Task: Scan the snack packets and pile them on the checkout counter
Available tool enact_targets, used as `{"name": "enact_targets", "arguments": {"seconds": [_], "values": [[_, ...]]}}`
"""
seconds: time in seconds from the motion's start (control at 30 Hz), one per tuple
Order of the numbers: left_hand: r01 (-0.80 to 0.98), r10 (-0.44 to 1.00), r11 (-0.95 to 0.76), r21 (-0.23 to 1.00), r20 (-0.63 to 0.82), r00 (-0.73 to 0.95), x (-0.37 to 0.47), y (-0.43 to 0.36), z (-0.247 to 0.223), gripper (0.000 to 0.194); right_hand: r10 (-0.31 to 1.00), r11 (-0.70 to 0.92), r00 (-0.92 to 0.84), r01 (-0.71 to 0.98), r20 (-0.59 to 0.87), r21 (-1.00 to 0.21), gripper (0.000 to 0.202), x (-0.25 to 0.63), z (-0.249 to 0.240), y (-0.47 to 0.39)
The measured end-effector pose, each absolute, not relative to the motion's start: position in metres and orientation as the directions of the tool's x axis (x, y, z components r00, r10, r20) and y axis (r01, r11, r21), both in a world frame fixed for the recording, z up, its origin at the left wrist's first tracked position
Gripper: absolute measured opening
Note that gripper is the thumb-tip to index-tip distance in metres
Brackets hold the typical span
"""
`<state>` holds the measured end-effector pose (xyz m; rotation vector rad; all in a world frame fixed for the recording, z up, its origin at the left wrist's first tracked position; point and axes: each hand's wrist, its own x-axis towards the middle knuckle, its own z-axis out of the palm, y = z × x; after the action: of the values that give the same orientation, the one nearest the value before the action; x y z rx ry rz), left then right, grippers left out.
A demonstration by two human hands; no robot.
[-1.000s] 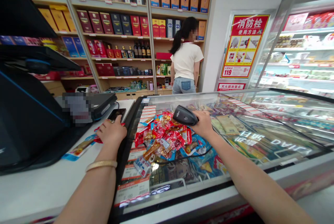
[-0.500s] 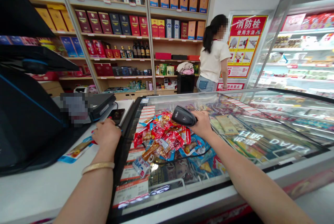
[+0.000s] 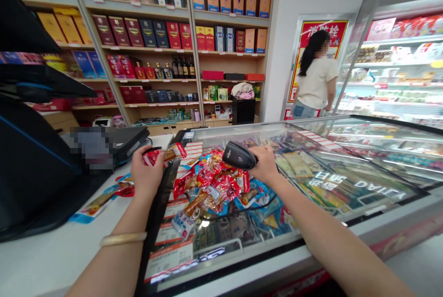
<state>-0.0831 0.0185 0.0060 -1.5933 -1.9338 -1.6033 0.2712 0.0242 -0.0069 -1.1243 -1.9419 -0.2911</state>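
A red snack packet [image 3: 169, 154] with a clear window is pinched in my left hand [image 3: 147, 171], raised at the counter's edge beside the freezer. My right hand [image 3: 266, 162] is wrapped round a black barcode scanner [image 3: 239, 155], its head pointing left above the glass. Beneath the scanner lies a heap of small red and blue snack packets [image 3: 221, 185] on the freezer's glass top. On the white counter, left of my left wrist, are a blue-edged packet [image 3: 93, 205] and a red packet [image 3: 125, 187]. The scanner's cable loops around the heap.
A chest freezer [image 3: 263, 260] with a sliding glass lid fills the middle and right. A black checkout terminal [image 3: 31, 163] stands on the white counter [image 3: 44, 260] at left. Shelves of boxed bottles [image 3: 148, 34] line the back wall. A person [image 3: 314, 78] stands beyond the freezer.
My left hand has lifted a red snack packet from the counter. The scanner stays over the heap in my right hand. The person at the back has moved right.
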Motion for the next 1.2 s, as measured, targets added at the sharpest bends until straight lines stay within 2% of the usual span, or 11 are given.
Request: {"name": "enact_targets", "arguments": {"seconds": [0.2, 0.37, 0.6, 0.83, 0.93, 1.03, 1.1, 1.2], "values": [[0.814, 0.630, -0.265, 0.518, 0.732, -0.260, -0.056, 0.004, 0.020, 0.038, 0.591, 0.629, -0.332, 0.761, 0.735, -0.162, 0.024, 0.264, 0.005, 0.010], [0.807, 0.620, -0.341, 0.482, 0.761, -0.192, -0.046, 0.000, 0.020, 0.038, 0.571, 0.664, -0.400, 0.738, 0.717, -0.117, 0.021, 0.258, 0.009, 0.004], [0.757, 0.645, -0.381, 0.530, 0.739, -0.193, -0.043, 0.000, 0.015, 0.041, 0.595, 0.657, -0.413, 0.744, 0.689, -0.120, 0.020, 0.258, 0.009, 0.003], [0.775, 0.601, -0.405, 0.486, 0.780, -0.174, -0.040, 0.000, 0.016, 0.038, 0.587, 0.641, -0.351, 0.752, 0.730, -0.154, 0.022, 0.260, 0.007, 0.006], [0.774, 0.711, -0.379, 0.507, 0.695, -0.106, -0.037, 0.006, 0.007, 0.041, 0.590, 0.613, -0.313, 0.774, 0.745, -0.160, 0.023, 0.263, 0.004, 0.009], [0.780, 0.853, -0.359, 0.512, 0.519, 0.053, -0.032, 0.016, -0.007, 0.051, 0.589, 0.589, -0.289, 0.793, 0.755, -0.156, 0.023, 0.265, 0.000, 0.013], [0.781, 0.890, -0.375, 0.499, 0.429, 0.153, -0.029, 0.020, -0.014, 0.057, 0.589, 0.580, -0.284, 0.801, 0.757, -0.151, 0.022, 0.267, -0.003, 0.016], [0.791, 0.884, -0.404, 0.460, 0.419, 0.208, -0.026, 0.021, -0.015, 0.060, 0.586, 0.574, -0.276, 0.805, 0.762, -0.151, 0.022, 0.268, -0.006, 0.019]]}}
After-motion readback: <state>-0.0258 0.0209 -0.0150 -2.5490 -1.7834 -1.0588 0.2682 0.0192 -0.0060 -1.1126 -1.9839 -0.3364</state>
